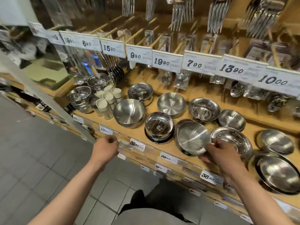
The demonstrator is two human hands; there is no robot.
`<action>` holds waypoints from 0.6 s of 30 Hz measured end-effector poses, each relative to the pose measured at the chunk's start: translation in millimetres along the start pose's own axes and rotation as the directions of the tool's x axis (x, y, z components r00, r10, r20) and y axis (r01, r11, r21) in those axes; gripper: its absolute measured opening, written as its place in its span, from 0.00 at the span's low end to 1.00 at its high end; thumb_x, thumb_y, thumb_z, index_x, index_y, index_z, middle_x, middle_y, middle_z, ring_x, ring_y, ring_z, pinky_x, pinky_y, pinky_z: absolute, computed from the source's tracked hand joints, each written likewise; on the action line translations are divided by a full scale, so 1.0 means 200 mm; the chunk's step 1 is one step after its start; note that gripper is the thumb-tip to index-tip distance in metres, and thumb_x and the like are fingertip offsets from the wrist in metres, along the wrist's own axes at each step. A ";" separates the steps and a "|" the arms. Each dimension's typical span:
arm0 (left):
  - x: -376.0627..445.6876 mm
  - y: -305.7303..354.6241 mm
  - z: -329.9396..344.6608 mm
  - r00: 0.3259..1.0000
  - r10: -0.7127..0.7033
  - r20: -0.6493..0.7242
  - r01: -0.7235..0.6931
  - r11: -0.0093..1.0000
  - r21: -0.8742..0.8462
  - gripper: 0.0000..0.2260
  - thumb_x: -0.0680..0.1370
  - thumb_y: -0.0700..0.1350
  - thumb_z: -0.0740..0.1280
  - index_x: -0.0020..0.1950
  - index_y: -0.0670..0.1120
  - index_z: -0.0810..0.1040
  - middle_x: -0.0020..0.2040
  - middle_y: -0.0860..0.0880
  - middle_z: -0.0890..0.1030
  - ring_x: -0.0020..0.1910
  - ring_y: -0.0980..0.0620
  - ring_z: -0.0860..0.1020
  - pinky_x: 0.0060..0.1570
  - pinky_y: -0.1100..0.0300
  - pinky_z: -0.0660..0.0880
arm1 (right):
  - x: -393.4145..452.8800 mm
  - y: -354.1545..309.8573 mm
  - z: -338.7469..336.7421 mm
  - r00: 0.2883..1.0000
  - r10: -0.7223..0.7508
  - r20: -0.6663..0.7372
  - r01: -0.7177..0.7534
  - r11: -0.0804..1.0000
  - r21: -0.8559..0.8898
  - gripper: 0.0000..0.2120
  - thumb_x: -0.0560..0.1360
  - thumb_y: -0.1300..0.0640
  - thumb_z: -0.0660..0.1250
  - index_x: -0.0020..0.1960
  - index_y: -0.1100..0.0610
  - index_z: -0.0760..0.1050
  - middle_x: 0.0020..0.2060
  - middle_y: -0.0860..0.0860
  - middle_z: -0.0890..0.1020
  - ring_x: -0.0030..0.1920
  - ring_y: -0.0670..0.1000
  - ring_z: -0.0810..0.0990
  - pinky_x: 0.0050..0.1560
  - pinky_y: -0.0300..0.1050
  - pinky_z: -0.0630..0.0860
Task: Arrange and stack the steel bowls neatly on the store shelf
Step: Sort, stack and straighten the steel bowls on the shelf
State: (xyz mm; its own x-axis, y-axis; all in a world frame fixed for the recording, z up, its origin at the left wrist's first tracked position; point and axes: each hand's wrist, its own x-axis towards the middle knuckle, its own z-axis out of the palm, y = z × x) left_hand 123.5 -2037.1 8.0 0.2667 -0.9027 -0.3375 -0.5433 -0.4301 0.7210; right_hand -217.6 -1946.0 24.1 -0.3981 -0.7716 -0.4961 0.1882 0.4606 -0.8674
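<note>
Wooden shelf bears eleven-odd bowl stacks; right hand grips one tilted bowl.

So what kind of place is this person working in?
Most likely the kitchenware aisle of a shop. Printed price tags run along the shelf edges, steel bowls sit out on a wooden shelf, and packaged cutlery hangs on pegs above.

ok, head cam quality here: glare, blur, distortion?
Head view: strong wide-angle bowing of the price tag rail; left edge and hanging cutlery motion-smeared; bright glare on the tilted bowl held by the right hand; left hand sharp enough.
</note>
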 end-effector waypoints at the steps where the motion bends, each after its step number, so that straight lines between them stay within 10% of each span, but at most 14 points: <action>1: 0.05 -0.01 0.00 0.999 -0.037 0.018 0.039 0.996 -0.076 0.07 0.79 0.39 0.64 0.54 0.43 0.81 0.46 0.48 0.82 0.41 0.48 0.83 0.37 0.59 0.83 | 0.00 -0.01 0.02 1.000 -0.009 -0.008 0.009 1.000 -0.002 0.05 0.80 0.66 0.67 0.50 0.60 0.81 0.39 0.56 0.88 0.39 0.53 0.88 0.34 0.37 0.82; 13: 0.67 0.10 0.06 0.940 -0.127 0.315 0.215 0.941 -0.261 0.10 0.78 0.45 0.72 0.48 0.37 0.80 0.40 0.40 0.87 0.37 0.46 0.85 0.49 0.48 0.83 | -0.04 -0.09 0.44 0.987 -0.013 -0.159 0.008 0.999 -0.031 0.07 0.80 0.66 0.66 0.51 0.58 0.82 0.48 0.60 0.86 0.42 0.52 0.88 0.39 0.41 0.85; 18: 0.79 0.10 0.09 0.914 -0.125 0.385 0.229 0.944 -0.237 0.04 0.77 0.37 0.70 0.46 0.36 0.79 0.42 0.34 0.86 0.36 0.42 0.81 0.36 0.55 0.79 | -0.06 -0.05 0.59 0.980 0.017 -0.198 -0.009 0.999 0.039 0.10 0.79 0.69 0.64 0.54 0.60 0.82 0.49 0.55 0.87 0.46 0.52 0.88 0.53 0.54 0.84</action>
State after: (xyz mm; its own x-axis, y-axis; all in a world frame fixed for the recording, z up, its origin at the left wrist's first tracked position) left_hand 139.9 -2187.9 -42.5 0.0053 -0.7748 -0.6322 -0.2629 -0.6110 0.7467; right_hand -109.6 -1993.4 34.6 -0.5650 -0.6615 -0.4932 0.2270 0.4500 -0.8637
